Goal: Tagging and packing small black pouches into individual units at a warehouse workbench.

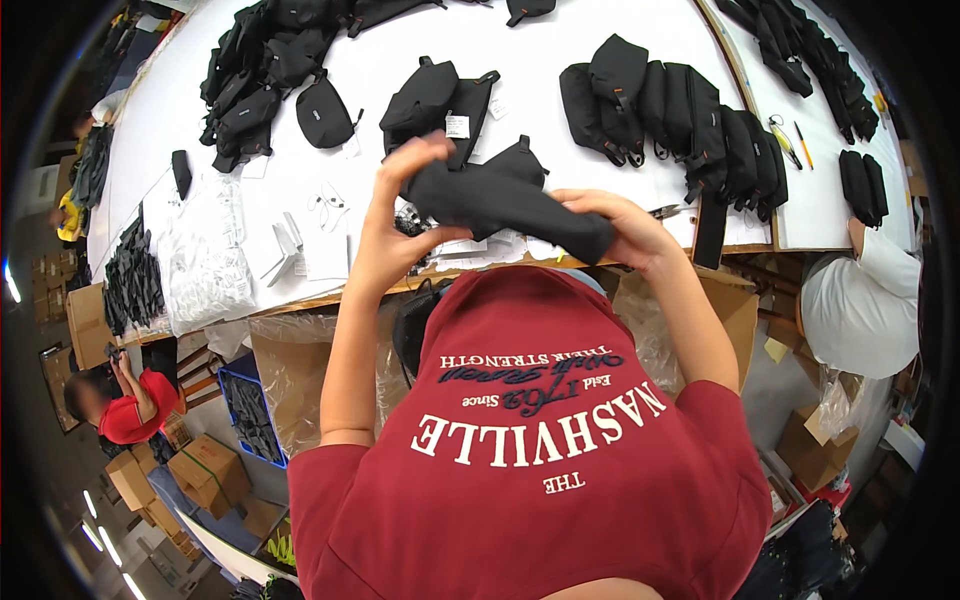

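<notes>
A black fabric pouch (pixel 500 205) is held up slantwise between my hands, above the table's near edge. My left hand (pixel 395 205) curves widely around its left end, thumb at the lower edge and slightly blurred fingers by the upper edge. At the other end, my right hand (pixel 632 228) is closed on the pouch, fingers over the top. Just beyond it lie another black pouch (pixel 522 160) and a pouch with a white label (pixel 457 126). Small dark bits and papers, partly hidden by my left hand, lie beneath.
A row of black pouches (pixel 690 120) stands at right and a heap (pixel 265 85) at far left. The white table (pixel 530 55) also bears a clear plastic bag (pixel 208 255), folded paper (pixel 283 245) and snips (pixel 783 140). Cardboard boxes (pixel 208 470) sit behind; other people are at both sides.
</notes>
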Motion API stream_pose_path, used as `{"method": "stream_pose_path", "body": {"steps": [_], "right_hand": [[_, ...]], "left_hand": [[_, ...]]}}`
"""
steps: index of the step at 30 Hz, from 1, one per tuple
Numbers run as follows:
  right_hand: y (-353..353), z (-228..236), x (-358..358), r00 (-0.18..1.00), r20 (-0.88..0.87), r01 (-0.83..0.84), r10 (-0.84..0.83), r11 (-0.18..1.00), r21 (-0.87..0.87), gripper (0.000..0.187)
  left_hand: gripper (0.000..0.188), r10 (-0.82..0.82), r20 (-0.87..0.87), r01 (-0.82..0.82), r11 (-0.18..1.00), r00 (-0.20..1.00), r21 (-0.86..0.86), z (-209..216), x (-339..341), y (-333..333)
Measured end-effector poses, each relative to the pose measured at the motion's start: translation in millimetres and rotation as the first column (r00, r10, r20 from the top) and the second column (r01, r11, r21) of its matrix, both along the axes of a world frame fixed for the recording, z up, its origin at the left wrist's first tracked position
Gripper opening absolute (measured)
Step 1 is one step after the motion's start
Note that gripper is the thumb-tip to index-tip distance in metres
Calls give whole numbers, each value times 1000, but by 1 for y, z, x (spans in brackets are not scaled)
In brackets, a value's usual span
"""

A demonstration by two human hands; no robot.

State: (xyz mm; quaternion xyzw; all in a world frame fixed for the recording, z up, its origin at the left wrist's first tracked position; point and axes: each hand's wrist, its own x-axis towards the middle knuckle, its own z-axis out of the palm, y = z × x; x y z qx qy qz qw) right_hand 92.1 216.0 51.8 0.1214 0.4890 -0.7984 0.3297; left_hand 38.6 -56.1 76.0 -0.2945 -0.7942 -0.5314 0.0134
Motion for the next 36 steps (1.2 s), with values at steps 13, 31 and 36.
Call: {"method": "stream_pose_path", "body": {"steps": [13,31,36], "right_hand": [[-15,-3,29,745,-660,367,-95,885,287,34],[210,-127,-32,606,-595,681,-528,-43,731,63],[165,-127,-21,633,-577,756,-517,252,604,48]], "left_hand": [[23,-67,476,-47,974,877,223,-37,34,5],[25,708,94,-448,537,700,-714,-189,21,-154],[21,646,60,-487,630,761,-606,-190,32,-150]]}}
